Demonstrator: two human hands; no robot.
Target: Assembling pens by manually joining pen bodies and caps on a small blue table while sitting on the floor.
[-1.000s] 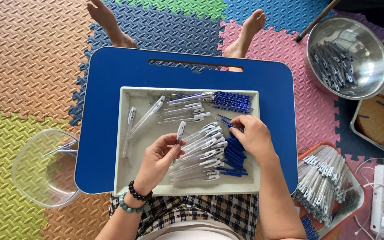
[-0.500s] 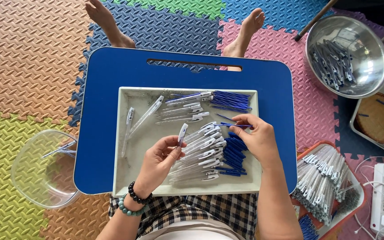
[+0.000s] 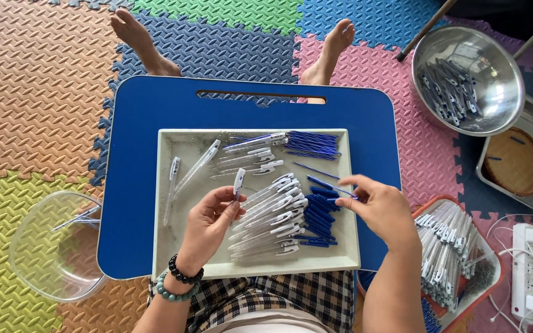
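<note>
Left hand (image 3: 208,225) grips a white pen barrel (image 3: 239,184) upright between thumb and fingers, over the grey tray (image 3: 166,203). Right hand (image 3: 380,206) pinches a thin blue refill (image 3: 331,185), its tip aimed toward the barrel. Loose barrels (image 3: 272,219) and refills (image 3: 319,216) lie between the hands. Risk: the slender refill could slip or miss the barrel opening. No packages, labels or signs visible; steel bowl (image 3: 495,105) well beyond right fingers.
</note>
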